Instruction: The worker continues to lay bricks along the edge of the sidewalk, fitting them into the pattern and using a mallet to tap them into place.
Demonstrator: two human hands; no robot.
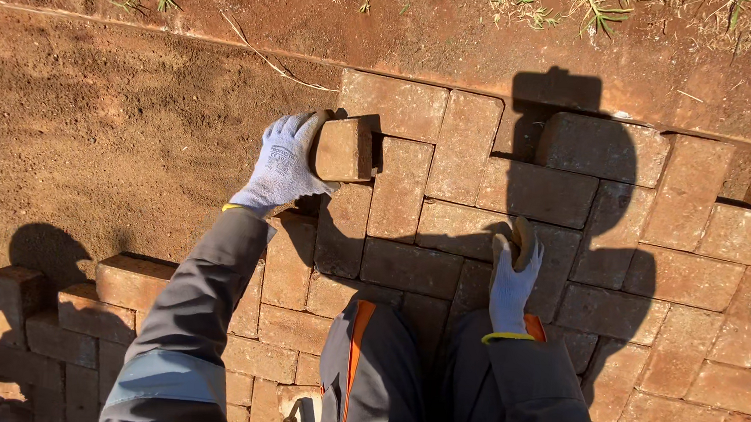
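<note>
My left hand (282, 165), in a pale grey work glove, grips a reddish paving brick (345, 149) by its left end at the open edge of the laid paving (688, 277). The brick hangs slightly tilted over a gap next to the laid bricks. My right hand (510, 278), gloved too, rests low over the paving by my knee. It is closed around a wooden handle (525, 241) whose far end is hidden. My grey trouser knees with an orange stripe fill the bottom centre.
Levelled reddish sand (90, 129) lies left of the paving. A concrete kerb edge (185, 37) runs along the top, with soil and sparse grass beyond. Loose bricks (52, 303) are stacked at the lower left. Shadows fall across the paving.
</note>
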